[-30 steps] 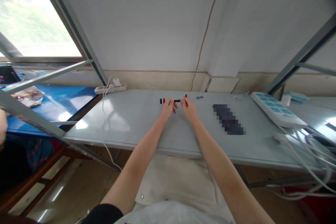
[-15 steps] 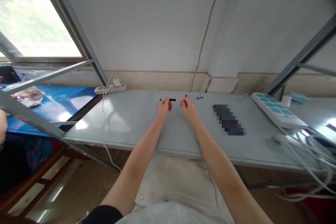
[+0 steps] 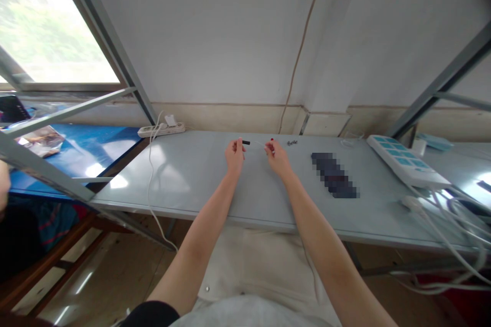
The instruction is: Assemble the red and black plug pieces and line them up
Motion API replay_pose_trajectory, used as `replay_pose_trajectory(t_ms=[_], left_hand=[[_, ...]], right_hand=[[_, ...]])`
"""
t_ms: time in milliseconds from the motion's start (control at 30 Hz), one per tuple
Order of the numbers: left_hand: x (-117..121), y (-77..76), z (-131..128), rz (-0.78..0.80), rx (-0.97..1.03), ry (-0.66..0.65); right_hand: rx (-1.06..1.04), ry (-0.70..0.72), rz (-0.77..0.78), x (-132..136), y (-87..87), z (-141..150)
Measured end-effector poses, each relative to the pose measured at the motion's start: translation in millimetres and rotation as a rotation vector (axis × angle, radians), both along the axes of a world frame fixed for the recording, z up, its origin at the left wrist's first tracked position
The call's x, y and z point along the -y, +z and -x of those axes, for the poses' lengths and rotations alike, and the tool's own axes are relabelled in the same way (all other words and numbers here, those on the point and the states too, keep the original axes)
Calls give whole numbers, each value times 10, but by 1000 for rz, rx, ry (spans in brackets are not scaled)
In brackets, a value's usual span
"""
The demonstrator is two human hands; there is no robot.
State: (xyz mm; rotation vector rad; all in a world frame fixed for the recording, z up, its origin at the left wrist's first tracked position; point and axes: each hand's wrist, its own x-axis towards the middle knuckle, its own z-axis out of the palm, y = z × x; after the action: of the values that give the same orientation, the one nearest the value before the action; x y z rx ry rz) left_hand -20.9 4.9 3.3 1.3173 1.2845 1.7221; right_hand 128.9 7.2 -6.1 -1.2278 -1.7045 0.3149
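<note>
From my head view, both my hands are over the grey tabletop, closer to its far edge than its near edge, with a gap between them. My left hand has its thumb and fingers pinched together on a short black tube, which sticks out sideways toward my right hand. My right fingers are curled in, tips drawn close on a thin pale sliver that points back toward the tube; it is so faint that I can't tell whether the two touch. A small red piece shows just past my right knuckles, and I can't tell if I hold it or it lies behind them.

Right of that hand, near the far edge, lies a little cluster of small metallic bits. Farther right and closer to the near edge is a dark, pixelated object. A white power strip sits at the far left corner, its white cable falling over the near edge. Toward the right end rests a larger white block with blue panels.
</note>
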Motion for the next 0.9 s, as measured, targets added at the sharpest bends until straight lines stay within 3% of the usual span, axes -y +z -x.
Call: replay_pose_trajectory(t_ms=[100,267,400,700,900], left_hand=[[4,1,-23,37,-53,-97],[32,-12,-86,43,-122,-235],[18,-42,-96,39,-155,-224],[13,-101,-116,-121,-312,-156],[0,-138,-138,-120,-305,-223]], right_hand=[[-95,19,-3,14,38,36],[-84,151,59,38,42,124],[-72,212,118,28,-2,139],[66,221,-18,51,41,116],[122,218,65,59,55,88]])
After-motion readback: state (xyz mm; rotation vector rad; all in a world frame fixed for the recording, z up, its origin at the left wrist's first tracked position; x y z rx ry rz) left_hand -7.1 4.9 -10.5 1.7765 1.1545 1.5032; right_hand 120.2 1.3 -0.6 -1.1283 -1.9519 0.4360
